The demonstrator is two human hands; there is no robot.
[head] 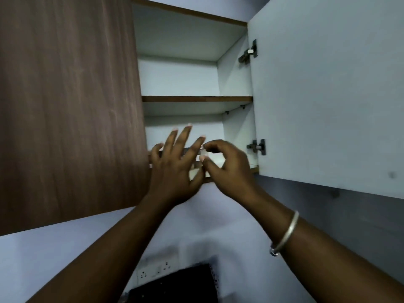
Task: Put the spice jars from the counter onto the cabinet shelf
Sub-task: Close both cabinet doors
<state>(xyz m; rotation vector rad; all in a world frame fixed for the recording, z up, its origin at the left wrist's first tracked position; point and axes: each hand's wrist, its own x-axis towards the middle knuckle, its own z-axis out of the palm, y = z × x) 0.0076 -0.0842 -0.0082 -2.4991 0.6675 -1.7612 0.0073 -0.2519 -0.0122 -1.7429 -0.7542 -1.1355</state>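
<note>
Reaching up at lower cabinet shelf: left hand splayed, empty; right hand curled, grip unclear. Jars hidden, blurred behind hands. Closed wood door left, open door right; upper shelf bare.

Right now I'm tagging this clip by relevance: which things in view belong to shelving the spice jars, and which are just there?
Part of the job:
- left hand, fingers spread
- right hand, fingers curled
- lower cabinet shelf, both hands at its front edge
- open cabinet door

Just there:
- upper shelf
- wall socket
- bangle

No jar can be clearly seen.
</note>
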